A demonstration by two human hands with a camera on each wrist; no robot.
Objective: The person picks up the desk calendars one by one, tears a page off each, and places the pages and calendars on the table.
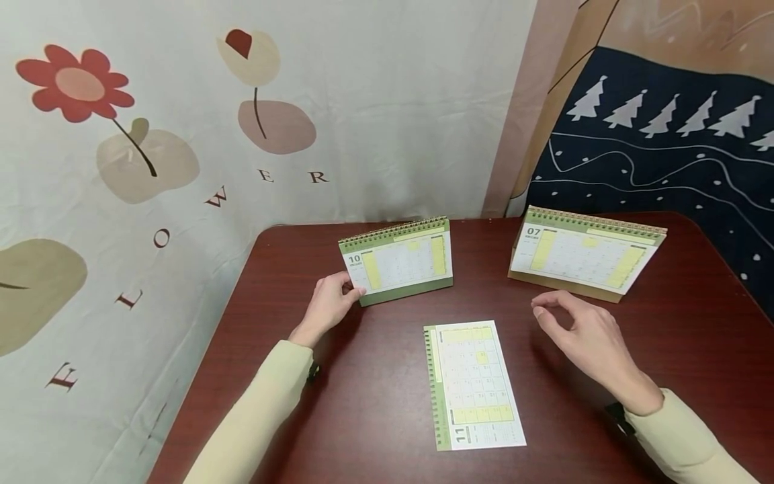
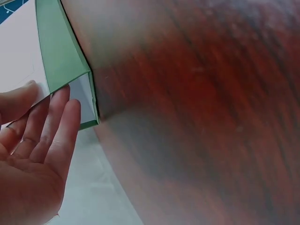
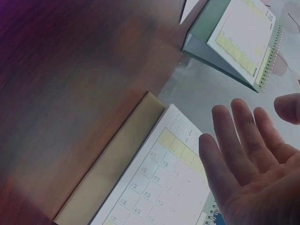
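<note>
My left hand (image 1: 331,296) holds the left side edge of a desk calendar (image 1: 402,262) with a green base that shows 10. In the left wrist view the thumb (image 2: 23,96) lies on its white page while the fingers (image 2: 63,117) reach behind the cover. A second desk calendar (image 1: 586,252), with a tan base and a page marked 07, stands at the right. Just in front of it hovers my right hand (image 1: 586,333), fingers loosely bent and holding nothing. A loose calendar page (image 1: 474,383) marked 11 lies flat between the hands, turned sideways.
Everything stands on a dark red-brown wooden table (image 1: 363,417). Behind and to the left hangs a pale cloth (image 1: 399,101) with printed flowers and letters. A dark blue cloth (image 1: 665,154) with white trees hangs behind the right side.
</note>
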